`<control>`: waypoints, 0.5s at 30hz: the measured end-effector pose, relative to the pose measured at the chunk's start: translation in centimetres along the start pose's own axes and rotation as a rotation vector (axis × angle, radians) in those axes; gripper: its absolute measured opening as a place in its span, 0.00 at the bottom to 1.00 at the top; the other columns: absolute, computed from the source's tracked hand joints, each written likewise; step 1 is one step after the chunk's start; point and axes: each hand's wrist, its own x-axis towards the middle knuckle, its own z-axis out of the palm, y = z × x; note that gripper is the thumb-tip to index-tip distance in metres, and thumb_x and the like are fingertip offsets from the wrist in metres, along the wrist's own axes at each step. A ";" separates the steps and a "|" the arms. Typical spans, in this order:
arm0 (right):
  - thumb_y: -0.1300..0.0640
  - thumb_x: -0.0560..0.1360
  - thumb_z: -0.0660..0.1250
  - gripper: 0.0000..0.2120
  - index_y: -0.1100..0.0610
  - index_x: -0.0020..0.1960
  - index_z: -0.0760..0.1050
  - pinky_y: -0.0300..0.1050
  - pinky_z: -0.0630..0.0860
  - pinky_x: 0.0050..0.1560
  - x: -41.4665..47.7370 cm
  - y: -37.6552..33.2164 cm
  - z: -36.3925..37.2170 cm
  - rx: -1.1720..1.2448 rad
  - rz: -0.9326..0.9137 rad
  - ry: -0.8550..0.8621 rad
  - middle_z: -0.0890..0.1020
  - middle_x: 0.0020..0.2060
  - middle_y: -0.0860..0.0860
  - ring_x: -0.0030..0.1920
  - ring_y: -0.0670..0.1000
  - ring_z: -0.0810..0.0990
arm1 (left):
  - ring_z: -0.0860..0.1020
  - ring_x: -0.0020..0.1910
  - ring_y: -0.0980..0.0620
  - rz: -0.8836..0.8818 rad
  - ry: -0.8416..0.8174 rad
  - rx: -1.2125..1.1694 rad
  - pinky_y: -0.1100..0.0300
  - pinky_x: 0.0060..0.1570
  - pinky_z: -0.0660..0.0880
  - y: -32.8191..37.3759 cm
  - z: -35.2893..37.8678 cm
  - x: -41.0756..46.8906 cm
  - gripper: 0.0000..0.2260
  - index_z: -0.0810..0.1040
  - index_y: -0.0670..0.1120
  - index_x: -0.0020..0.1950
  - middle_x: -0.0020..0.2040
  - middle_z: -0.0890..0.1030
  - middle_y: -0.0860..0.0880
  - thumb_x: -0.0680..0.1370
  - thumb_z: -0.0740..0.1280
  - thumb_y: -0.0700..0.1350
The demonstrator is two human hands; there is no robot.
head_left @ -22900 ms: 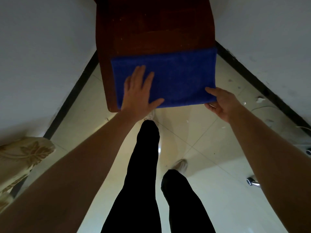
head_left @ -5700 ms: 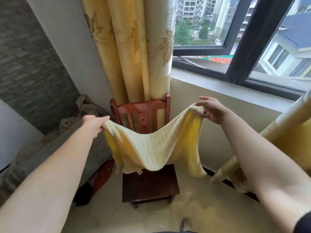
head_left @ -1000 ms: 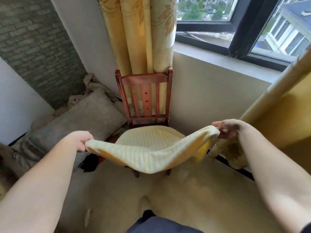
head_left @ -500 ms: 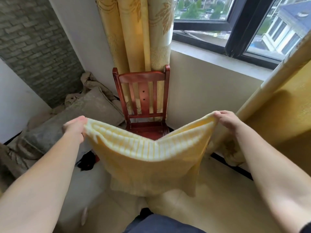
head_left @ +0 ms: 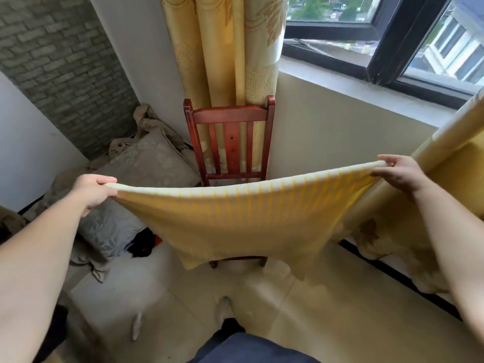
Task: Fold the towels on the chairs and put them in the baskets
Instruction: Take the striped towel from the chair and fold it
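1. The yellow striped towel (head_left: 241, 221) hangs in the air in front of the red wooden chair (head_left: 230, 132). It is stretched wide along its top edge, and its lower part droops before the seat.
2. The left hand (head_left: 93, 191) has its grip pinched on the top left corner. The right hand (head_left: 398, 174) pinches the top right corner between thumb and fingers.
3. The step in hand seems to be spreading the towel for a fold; no crease shows.
4. The next move likely calls for bringing the corners together evenly, or laying the cloth on the seat.
5. No basket is in view.
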 end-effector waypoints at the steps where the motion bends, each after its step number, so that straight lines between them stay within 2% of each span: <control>1: 0.67 0.73 0.74 0.26 0.66 0.69 0.72 0.24 0.74 0.43 0.4 -0.5 0.0 -0.050 -0.023 -0.017 0.80 0.49 0.57 0.48 0.51 0.78 | 0.79 0.59 0.41 0.022 -0.007 0.046 0.51 0.66 0.72 0.2 -0.2 0.5 0.20 0.80 0.40 0.62 0.58 0.82 0.40 0.70 0.74 0.32; 3: 0.62 0.74 0.74 0.21 0.62 0.66 0.76 0.23 0.73 0.43 1.4 -1.8 0.3 -0.215 -0.085 -0.001 0.82 0.51 0.58 0.50 0.54 0.80 | 0.79 0.58 0.42 0.060 0.005 0.074 0.55 0.64 0.71 1.2 -0.5 1.2 0.20 0.81 0.39 0.61 0.58 0.82 0.40 0.70 0.75 0.33; 4: 0.60 0.76 0.72 0.16 0.60 0.63 0.78 0.28 0.74 0.46 1.6 -2.8 0.4 -0.308 -0.127 0.020 0.83 0.52 0.59 0.53 0.56 0.81 | 0.79 0.57 0.43 0.082 0.019 0.068 0.57 0.61 0.71 1.8 -0.6 1.4 0.18 0.81 0.38 0.61 0.58 0.82 0.40 0.71 0.75 0.33; 6: 0.56 0.79 0.68 0.13 0.59 0.61 0.80 0.45 0.74 0.56 2.3 -5.0 0.7 -0.482 -0.221 0.067 0.83 0.54 0.60 0.57 0.60 0.80 | 0.77 0.52 0.47 0.134 0.086 0.065 0.59 0.55 0.70 3.3 -0.5 2.3 0.15 0.81 0.38 0.61 0.58 0.81 0.40 0.75 0.72 0.35; 9: 0.54 0.82 0.62 0.14 0.61 0.60 0.79 0.55 0.74 0.58 4.4 -8.1 1.3 -0.649 -0.277 0.100 0.80 0.53 0.67 0.55 0.67 0.78 | 0.76 0.51 0.46 0.215 0.206 0.115 0.58 0.51 0.69 6.0 -0.2 3.6 0.11 0.82 0.39 0.60 0.58 0.82 0.40 0.78 0.68 0.39; 12: 0.51 0.83 0.57 0.16 0.60 0.61 0.77 0.59 0.73 0.61 6.7 -11.3 2.2 -0.728 -0.225 0.179 0.74 0.56 0.68 0.56 0.69 0.75 | 0.77 0.58 0.39 0.275 0.324 0.158 0.53 0.58 0.72 8.7 -0.3 5.6 0.11 0.83 0.40 0.59 0.59 0.81 0.39 0.79 0.66 0.42; 15: 0.50 0.84 0.55 0.18 0.60 0.63 0.76 0.59 0.71 0.65 8.0 -15.0 2.8 -0.711 -0.217 0.310 0.68 0.62 0.66 0.61 0.69 0.72 | 0.72 0.64 0.38 0.284 0.455 0.156 0.52 0.66 0.68 11.5 -0.8 7.9 0.13 0.82 0.45 0.60 0.65 0.72 0.39 0.79 0.64 0.46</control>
